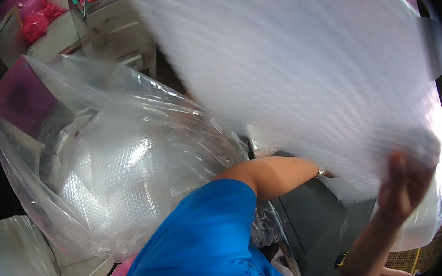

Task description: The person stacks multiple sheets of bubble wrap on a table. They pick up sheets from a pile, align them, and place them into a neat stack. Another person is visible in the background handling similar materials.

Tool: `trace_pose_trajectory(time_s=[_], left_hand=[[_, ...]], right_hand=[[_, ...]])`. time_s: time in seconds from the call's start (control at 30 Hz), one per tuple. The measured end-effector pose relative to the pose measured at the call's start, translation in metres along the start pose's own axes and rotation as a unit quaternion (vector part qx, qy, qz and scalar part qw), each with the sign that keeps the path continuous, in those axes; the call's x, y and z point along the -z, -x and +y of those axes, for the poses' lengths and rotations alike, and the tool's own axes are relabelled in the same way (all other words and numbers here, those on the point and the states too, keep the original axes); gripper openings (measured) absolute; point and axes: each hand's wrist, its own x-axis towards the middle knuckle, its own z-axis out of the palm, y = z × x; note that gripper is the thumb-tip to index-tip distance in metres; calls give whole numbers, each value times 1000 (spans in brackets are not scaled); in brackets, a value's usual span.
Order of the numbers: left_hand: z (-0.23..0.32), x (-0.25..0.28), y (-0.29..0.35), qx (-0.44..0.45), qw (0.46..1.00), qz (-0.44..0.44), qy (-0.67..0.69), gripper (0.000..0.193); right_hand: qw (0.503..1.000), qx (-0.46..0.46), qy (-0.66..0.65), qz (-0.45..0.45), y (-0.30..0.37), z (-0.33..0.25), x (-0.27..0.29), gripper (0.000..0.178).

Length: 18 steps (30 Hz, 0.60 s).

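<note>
Cluttered packing corner; right hand (405, 186) fingers pinch blurred bubble wrap sheet (300, 70); left hand apparently hidden behind.

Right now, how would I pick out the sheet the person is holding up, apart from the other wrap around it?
Start at the big clear plastic bag on the left, stuffed with rolled bubble wrap. To its right, filling the upper right of the view, is a broad white bubble-wrap sheet, gripped at its lower edge by the right hand; the left hand is hidden behind it. Unlike the bagged wrap, it is loose, flat and motion-blurred.
</note>
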Motion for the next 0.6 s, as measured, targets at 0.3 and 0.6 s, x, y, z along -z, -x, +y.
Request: trace_pose_trajectory(time_s=[0.3, 0.6], left_hand=[[-2, 0, -2, -30, 999, -2, 35, 63], [-13, -20, -14, -20, 1000, -2, 23, 60]], right_hand=[[867, 66, -214, -445, 14, 1, -153, 35], [870, 88, -106, -473, 43, 11, -151, 63]])
